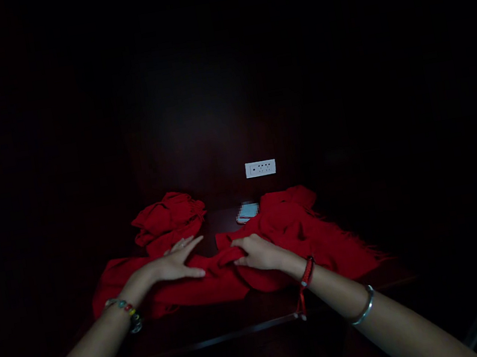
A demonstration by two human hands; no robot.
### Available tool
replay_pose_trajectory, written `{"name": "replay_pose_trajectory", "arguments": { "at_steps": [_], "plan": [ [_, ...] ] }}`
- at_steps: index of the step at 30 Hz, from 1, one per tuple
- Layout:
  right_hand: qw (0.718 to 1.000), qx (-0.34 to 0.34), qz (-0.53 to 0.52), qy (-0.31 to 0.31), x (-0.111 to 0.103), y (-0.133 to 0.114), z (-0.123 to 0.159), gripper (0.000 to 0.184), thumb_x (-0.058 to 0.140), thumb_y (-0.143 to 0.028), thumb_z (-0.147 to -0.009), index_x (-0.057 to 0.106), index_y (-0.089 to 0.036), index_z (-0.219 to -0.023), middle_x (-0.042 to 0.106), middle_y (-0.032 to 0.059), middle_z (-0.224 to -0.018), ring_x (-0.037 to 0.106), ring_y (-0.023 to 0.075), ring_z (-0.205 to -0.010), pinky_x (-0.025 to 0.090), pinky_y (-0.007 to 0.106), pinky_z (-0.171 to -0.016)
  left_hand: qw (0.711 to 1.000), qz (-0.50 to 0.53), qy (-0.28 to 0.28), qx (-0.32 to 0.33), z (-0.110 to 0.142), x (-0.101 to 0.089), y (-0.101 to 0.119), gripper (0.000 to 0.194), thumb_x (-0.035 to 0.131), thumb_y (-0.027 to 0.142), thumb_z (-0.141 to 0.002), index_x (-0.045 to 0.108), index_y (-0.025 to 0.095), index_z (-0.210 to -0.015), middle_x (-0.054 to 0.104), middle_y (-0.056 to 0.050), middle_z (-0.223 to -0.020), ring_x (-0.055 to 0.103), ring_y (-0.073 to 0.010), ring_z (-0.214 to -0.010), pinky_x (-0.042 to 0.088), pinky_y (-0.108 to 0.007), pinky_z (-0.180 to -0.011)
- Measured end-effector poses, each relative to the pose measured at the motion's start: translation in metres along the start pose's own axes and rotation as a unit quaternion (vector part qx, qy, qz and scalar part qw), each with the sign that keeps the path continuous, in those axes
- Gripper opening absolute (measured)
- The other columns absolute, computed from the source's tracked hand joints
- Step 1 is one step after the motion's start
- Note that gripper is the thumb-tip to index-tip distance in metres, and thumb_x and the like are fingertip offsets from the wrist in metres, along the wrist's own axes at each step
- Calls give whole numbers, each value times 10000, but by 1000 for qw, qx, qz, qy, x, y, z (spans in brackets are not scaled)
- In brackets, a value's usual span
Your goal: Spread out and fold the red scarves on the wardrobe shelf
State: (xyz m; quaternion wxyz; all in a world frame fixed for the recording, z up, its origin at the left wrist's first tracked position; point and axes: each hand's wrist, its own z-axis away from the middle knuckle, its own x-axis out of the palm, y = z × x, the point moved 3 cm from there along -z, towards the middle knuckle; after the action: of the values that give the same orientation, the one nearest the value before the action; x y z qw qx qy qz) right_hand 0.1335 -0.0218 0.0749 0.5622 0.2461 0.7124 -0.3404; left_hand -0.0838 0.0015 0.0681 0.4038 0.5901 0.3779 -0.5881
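A red fringed scarf (322,243) lies spread and rumpled across a dark wooden surface, its fringe trailing off to the right. My right hand (257,252) pinches a fold of this cloth near its middle. Over the left part of the red cloth, my left hand (175,266) is open, with thumb and fingers spread; whether it touches the fabric I cannot tell. Behind it sits a bunched red fringed cloth (169,214), and I cannot see whether it joins the spread scarf.
A small light-blue flat item (248,212), partly blurred, lies behind the scarf. A white socket panel (260,168) is set in the dark back wall. The front edge of the dark surface (228,337) runs below my hands. Surroundings are very dark.
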Motion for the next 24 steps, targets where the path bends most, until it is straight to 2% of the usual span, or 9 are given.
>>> {"name": "replay_pose_trajectory", "arguments": {
  "at_steps": [1, 3, 6, 10, 13, 15, 19, 22, 24],
  "plan": [
    [998, -33, -25, -47, 4, -3, -2, 327, 571, -311, -726, 560, -175, -1023, 632, 67, -948, 581, 181, -831, 413, 234, -688, 999, 3, -26, 22, -1, 13, 12, 834, 588, 506, -597, 254, 250, -1317, 299, -116, -1350, 288, -298, -1205, 325, -399, -904],
    [991, -73, -72, -89, 6, 1, -2, 427, 621, -364, -679, 554, -174, -1055, 609, 68, -1020, 566, 178, -879, 418, 242, -745, 998, 6, -26, 57, 1, 32, 19, 621, 544, 389, -681, 372, 243, -1259, 434, -102, -1250, 397, -257, -1129, 347, -370, -891],
    [996, -7, -77, 33, -4, 37, 4, 428, 550, -357, -749, 513, -153, -1123, 534, 109, -1136, 496, 187, -1017, 380, 287, -854, 996, -52, 65, 37, 14, 32, -11, 361, 385, 177, -776, 533, 214, -1103, 528, -103, -1098, 501, -206, -987, 382, -329, -848],
    [971, 209, 59, 99, -6, 103, 21, 476, 519, -339, -765, 434, -179, -1205, 391, 174, -1262, 371, 305, -1139, 341, 477, -859, 944, -222, 179, -165, 41, -13, -76, 375, 310, 97, -792, 566, 169, -1056, 469, -161, -1145, 442, -298, -1030, 387, -434, -784],
    [955, 280, 82, 46, 6, 131, 30, 500, 553, -325, -740, 431, -192, -1206, 439, 174, -1223, 445, 290, -1076, 383, 435, -811, 909, -227, 101, -335, 53, -36, -95, 284, 393, 126, -774, 631, 118, -928, 530, -171, -1048, 438, -348, -1017, 335, -515, -800],
    [966, 251, 68, 10, 17, 132, 29, 388, 559, -270, -738, 518, -190, -1115, 553, 140, -1093, 530, 229, -972, 410, 328, -771, 910, -205, 66, -354, 46, -39, -78, 243, 443, 132, -745, 648, 101, -872, 553, -174, -1019, 437, -368, -1023, 306, -536, -818],
    [974, 216, 67, 2, 25, 115, 21, 187, 501, -192, -763, 629, -151, -892, 634, 130, -908, 587, 200, -855, 412, 244, -683, 962, -180, 120, -164, 5, -16, 3, 363, 415, 225, -778, 528, 158, -1116, 430, -159, -1236, 356, -315, -1147, 301, -459, -888],
    [969, 224, 81, 65, 10, 103, 19, 225, 435, -196, -802, 623, -136, -910, 626, 147, -943, 579, 201, -877, 401, 235, -672, 997, -77, 22, -21, -24, 20, 53, 516, 497, 339, -720, 425, 213, -1214, 456, -137, -1221, 401, -283, -1126, 331, -426, -892],
    [973, 192, 69, 107, -4, 98, 22, 250, 404, -232, -831, 618, -142, -924, 630, 131, -941, 579, 186, -864, 393, 226, -678, 998, -67, -3, 14, -32, 33, 61, 440, 461, 283, -739, 470, 203, -1171, 527, -135, -1118, 507, -248, -1000, 396, -367, -822]
  ]
}}
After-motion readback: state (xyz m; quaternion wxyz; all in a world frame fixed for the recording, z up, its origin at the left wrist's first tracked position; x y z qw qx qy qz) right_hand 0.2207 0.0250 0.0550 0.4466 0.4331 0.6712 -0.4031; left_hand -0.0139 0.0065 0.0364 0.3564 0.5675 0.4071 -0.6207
